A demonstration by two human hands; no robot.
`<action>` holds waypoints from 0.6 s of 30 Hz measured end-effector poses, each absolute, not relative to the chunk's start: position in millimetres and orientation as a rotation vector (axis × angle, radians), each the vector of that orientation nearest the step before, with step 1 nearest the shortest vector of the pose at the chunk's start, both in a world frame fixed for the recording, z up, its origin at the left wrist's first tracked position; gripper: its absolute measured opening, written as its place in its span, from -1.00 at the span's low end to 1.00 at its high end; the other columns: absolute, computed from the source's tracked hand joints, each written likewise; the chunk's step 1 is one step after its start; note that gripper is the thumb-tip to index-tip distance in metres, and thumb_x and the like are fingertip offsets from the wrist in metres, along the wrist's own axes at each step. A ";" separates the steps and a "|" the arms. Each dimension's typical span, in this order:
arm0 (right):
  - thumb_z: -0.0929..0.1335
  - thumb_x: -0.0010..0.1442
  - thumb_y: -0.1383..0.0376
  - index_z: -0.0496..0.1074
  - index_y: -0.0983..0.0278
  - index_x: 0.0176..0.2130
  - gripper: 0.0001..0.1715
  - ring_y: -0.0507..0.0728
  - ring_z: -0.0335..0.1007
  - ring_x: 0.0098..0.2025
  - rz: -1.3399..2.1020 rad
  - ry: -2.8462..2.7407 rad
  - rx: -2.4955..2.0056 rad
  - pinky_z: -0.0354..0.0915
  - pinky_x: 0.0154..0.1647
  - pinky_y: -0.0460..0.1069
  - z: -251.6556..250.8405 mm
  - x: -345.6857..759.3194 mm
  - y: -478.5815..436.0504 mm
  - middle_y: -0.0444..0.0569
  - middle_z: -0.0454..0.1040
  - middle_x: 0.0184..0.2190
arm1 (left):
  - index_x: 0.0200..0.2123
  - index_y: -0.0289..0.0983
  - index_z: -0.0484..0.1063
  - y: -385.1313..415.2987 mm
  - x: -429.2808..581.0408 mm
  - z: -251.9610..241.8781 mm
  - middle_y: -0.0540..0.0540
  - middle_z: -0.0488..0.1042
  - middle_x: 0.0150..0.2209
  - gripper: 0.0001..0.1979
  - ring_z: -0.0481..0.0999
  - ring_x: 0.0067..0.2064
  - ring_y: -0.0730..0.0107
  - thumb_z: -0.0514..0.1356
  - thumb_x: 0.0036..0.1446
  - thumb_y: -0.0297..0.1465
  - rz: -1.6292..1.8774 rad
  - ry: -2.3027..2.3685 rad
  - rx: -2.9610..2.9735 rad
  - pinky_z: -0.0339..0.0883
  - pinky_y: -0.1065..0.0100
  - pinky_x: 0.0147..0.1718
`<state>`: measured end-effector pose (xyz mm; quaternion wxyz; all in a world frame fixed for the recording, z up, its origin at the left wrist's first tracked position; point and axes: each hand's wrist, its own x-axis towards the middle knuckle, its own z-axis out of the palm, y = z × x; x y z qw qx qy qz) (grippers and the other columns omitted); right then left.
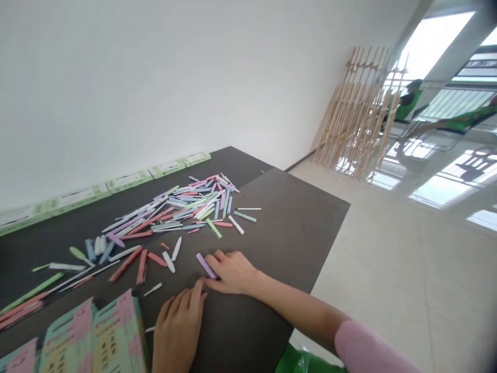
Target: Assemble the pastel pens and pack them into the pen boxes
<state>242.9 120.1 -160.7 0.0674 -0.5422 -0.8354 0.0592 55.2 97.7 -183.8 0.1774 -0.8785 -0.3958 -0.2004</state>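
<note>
My right hand (232, 272) rests on the dark table (287, 228), its fingers curled onto a short purple pen barrel (205, 266) lying flat. My left hand (177, 326) lies palm down just below it, fingers stretched toward the right hand's fingertips and holding nothing. A thin white refill (152, 289) lies left of the left hand. Pink, white, green, blue and purple pen parts (182, 207) are scattered in a long heap across the table beyond both hands.
Stacked green and pink printed cards (93, 336) sit at the near left. A row of green and white boxes (128, 180) lines the wall. The table's right edge drops to a tiled floor; wooden racks (359, 114) lean at the far wall.
</note>
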 end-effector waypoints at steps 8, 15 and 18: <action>0.11 0.39 0.08 0.31 0.30 -0.05 -0.59 0.20 0.54 -0.28 0.218 -2.573 -1.645 0.37 -0.36 0.02 -166.8 237.7 121.8 0.11 0.51 -0.19 | -0.02 -0.33 0.46 91.1 57.7 -173.2 -0.20 0.64 -0.24 -0.66 0.62 -0.23 0.15 0.02 0.31 -0.30 -0.650 -1.275 -2.461 0.30 0.15 -0.08; 0.06 0.44 0.19 0.27 0.32 -0.07 -0.65 0.17 0.57 -0.29 0.215 -2.300 -1.813 0.30 -0.38 -0.04 -142.2 234.9 113.1 0.12 0.57 -0.26 | -0.20 -0.20 0.51 90.1 45.9 -132.9 -0.13 0.65 -0.27 -0.54 0.64 -0.28 0.14 -0.03 0.23 -0.02 -0.981 -2.063 -2.386 0.40 0.27 -0.41; 0.07 0.43 0.15 0.25 0.30 -0.05 -0.65 0.12 0.56 -0.35 0.235 -2.223 -1.771 0.26 -0.40 -0.07 -118.9 224.1 96.6 0.01 0.57 -0.33 | -0.04 -0.22 0.47 96.9 60.0 -104.5 -0.14 0.64 -0.16 -0.40 0.64 -0.20 0.13 0.00 0.13 0.10 -1.250 -2.238 -2.480 0.44 0.29 -0.44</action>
